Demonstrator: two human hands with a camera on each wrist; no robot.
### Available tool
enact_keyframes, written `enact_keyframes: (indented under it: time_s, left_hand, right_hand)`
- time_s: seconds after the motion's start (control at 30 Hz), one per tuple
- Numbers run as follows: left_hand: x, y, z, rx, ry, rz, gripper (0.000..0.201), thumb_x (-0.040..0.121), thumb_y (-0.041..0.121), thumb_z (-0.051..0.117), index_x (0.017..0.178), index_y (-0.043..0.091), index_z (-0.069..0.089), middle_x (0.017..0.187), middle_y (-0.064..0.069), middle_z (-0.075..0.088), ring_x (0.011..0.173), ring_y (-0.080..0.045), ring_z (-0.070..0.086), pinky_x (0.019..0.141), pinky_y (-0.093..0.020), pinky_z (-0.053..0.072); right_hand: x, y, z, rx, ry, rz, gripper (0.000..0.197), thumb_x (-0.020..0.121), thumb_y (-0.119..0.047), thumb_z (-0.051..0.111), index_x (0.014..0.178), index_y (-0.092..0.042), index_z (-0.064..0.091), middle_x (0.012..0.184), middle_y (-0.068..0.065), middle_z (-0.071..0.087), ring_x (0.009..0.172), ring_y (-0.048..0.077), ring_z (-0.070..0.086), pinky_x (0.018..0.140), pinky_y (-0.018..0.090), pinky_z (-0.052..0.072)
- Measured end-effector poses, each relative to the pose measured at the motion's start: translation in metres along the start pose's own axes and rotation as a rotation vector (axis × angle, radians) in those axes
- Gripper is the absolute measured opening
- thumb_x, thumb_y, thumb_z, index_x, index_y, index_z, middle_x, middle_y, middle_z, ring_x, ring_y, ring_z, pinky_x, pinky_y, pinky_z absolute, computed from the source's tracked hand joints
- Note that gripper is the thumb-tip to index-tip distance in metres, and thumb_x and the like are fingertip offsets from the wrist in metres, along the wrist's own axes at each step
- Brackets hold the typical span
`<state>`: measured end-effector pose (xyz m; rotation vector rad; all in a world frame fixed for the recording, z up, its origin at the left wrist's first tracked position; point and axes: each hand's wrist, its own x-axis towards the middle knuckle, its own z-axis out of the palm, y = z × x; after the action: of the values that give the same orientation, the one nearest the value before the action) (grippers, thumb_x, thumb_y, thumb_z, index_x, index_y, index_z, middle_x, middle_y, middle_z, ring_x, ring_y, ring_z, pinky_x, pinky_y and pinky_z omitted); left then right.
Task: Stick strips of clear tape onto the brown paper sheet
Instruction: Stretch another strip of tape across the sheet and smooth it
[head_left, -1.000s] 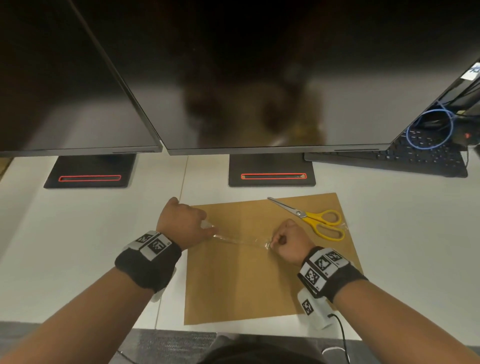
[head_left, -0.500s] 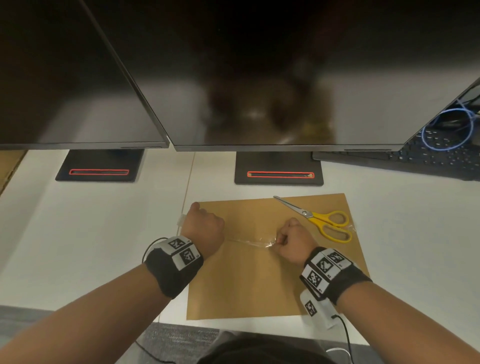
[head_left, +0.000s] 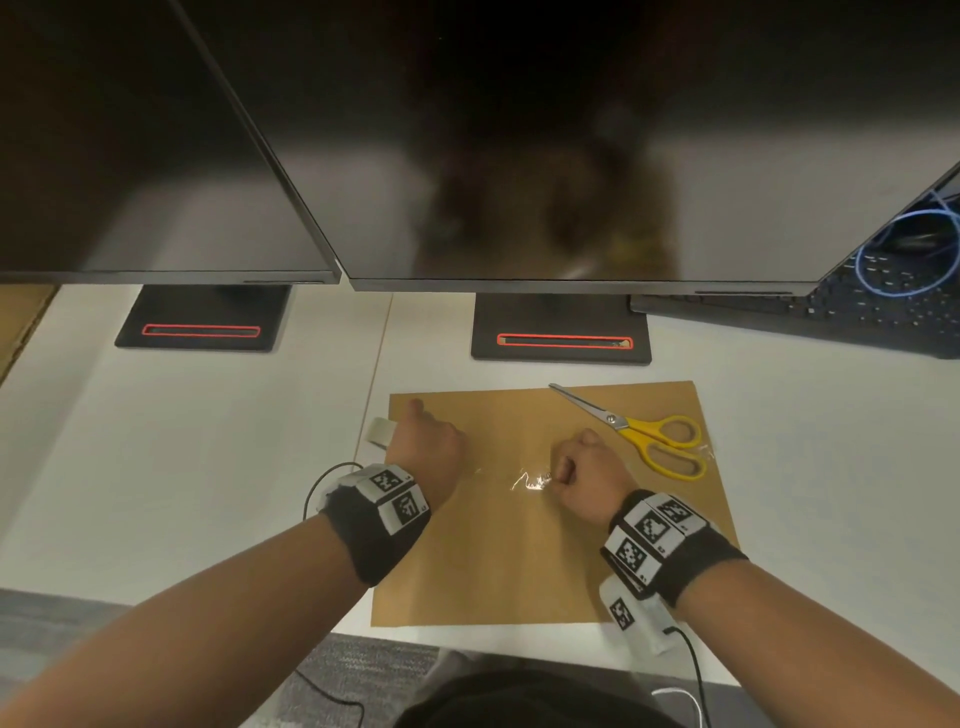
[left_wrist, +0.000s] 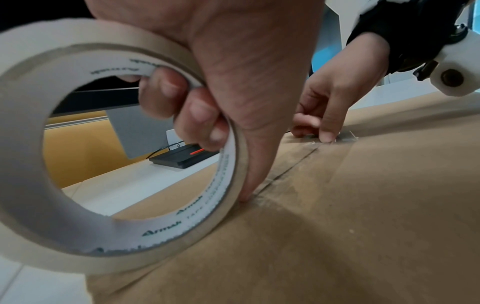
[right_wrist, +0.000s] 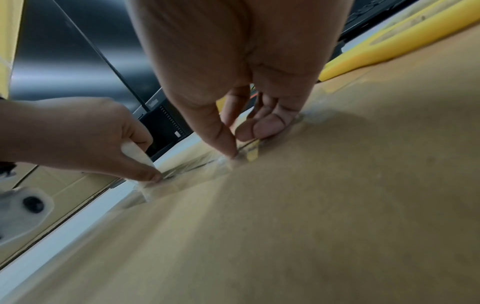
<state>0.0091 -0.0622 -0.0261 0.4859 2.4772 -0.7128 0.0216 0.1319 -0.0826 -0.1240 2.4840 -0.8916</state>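
A glossy clear tape strip (head_left: 519, 477) lies stretched across the matte brown paper sheet (head_left: 519, 561), which is flat on the white worktop (head_left: 156, 467). The left hand (head_left: 423, 441), at the sheet's left edge, curls its grip through the tape roll (left_wrist: 116, 164). The right hand (head_left: 589, 475) pinches the strip's crinkled end mid-sheet. Yellow-handled scissors (head_left: 649, 436) rest on the sheet's far right corner.

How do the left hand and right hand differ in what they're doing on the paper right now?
The left hand grips the tape roll with fingers curled through its core; the right hand holds no roll and pinches the free tape end. The left hand sits at the brown paper sheet's left edge; the right hand sits mid-sheet, near the scissors. Both press the stretched tape strip down onto the paper.
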Motion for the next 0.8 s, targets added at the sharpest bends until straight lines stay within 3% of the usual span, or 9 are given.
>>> enact_keyframes:
  time_s: [0.07,0.17,0.3,0.43,0.57,0.63,0.73,0.8]
  left_hand:
    - [0.0,0.0,0.0,0.009,-0.005,-0.001,0.012,0.09,0.016,0.049,0.089,0.021,0.06,0.091,0.0,0.07,0.09,-0.021,0.061,0.102,-0.038,0.028]
    - [0.0,0.001,0.0,0.03,-0.017,0.007,0.011,0.091,0.016,0.05,0.091,0.02,0.06,0.093,0.0,0.07,0.092,-0.022,0.061,0.102,-0.038,0.028]
    - [0.001,0.001,0.0,0.073,-0.029,0.02,0.015,0.091,0.017,0.049,0.1,0.02,0.061,0.098,-0.001,0.069,0.096,-0.023,0.061,0.102,-0.04,0.027]
    - [0.003,-0.003,0.004,0.068,-0.017,0.023,0.014,0.093,0.024,0.048,0.095,0.021,0.062,0.095,0.0,0.069,0.094,-0.023,0.061,0.101,-0.041,0.028]
    - [-0.002,-0.02,0.006,-0.081,0.047,0.031,0.044,0.097,0.047,0.032,0.09,0.016,0.063,0.092,-0.001,0.069,0.09,-0.022,0.061,0.097,-0.039,0.03]
    - [-0.007,-0.029,0.005,-0.203,0.095,0.049,0.049,0.097,0.051,0.028,0.095,0.016,0.061,0.096,-0.004,0.068,0.091,-0.023,0.061,0.092,-0.036,0.033]
    - [-0.014,-0.046,0.004,-0.363,0.143,0.04,0.042,0.094,0.05,0.034,0.102,0.017,0.058,0.097,-0.004,0.068,0.09,-0.024,0.06,0.085,-0.033,0.036]
    - [-0.016,-0.063,0.008,-0.492,0.137,0.007,0.037,0.09,0.055,0.042,0.096,0.022,0.059,0.086,0.0,0.065,0.089,-0.021,0.059,0.085,-0.031,0.039]
  right_hand:
    - [-0.005,-0.008,-0.001,-0.056,-0.016,-0.063,0.025,0.077,0.006,0.052,0.075,-0.018,0.044,0.1,0.006,0.04,0.068,0.014,0.047,0.059,0.016,0.036]
    - [-0.009,-0.026,0.004,-0.302,-0.126,-0.246,0.037,0.082,0.006,0.046,0.112,-0.016,0.051,0.113,0.008,0.04,0.097,0.025,0.047,0.078,0.03,0.041]
    - [-0.009,-0.04,0.017,-0.544,-0.291,-0.366,0.061,0.084,-0.002,0.049,0.141,-0.015,0.033,0.133,0.011,0.039,0.118,0.031,0.041,0.096,0.038,0.039]
    - [-0.01,-0.042,0.021,-0.608,-0.317,-0.355,0.068,0.085,-0.008,0.047,0.146,-0.019,0.019,0.139,0.009,0.033,0.123,0.028,0.036,0.099,0.039,0.037]
    - [-0.01,-0.044,0.022,-0.608,-0.31,-0.339,0.068,0.084,-0.008,0.046,0.146,-0.021,0.02,0.14,0.008,0.032,0.125,0.028,0.034,0.1,0.04,0.038]
    - [-0.009,-0.045,0.022,-0.601,-0.316,-0.329,0.068,0.084,-0.008,0.046,0.145,-0.022,0.02,0.14,0.007,0.031,0.125,0.028,0.033,0.099,0.038,0.038]
    - [-0.008,-0.048,0.022,-0.604,-0.317,-0.323,0.067,0.084,-0.008,0.046,0.144,-0.026,0.021,0.142,0.007,0.029,0.127,0.028,0.032,0.101,0.038,0.037]
    - [-0.007,-0.05,0.023,-0.615,-0.326,-0.313,0.068,0.084,-0.006,0.046,0.144,-0.027,0.021,0.147,0.008,0.025,0.131,0.03,0.029,0.105,0.04,0.035]
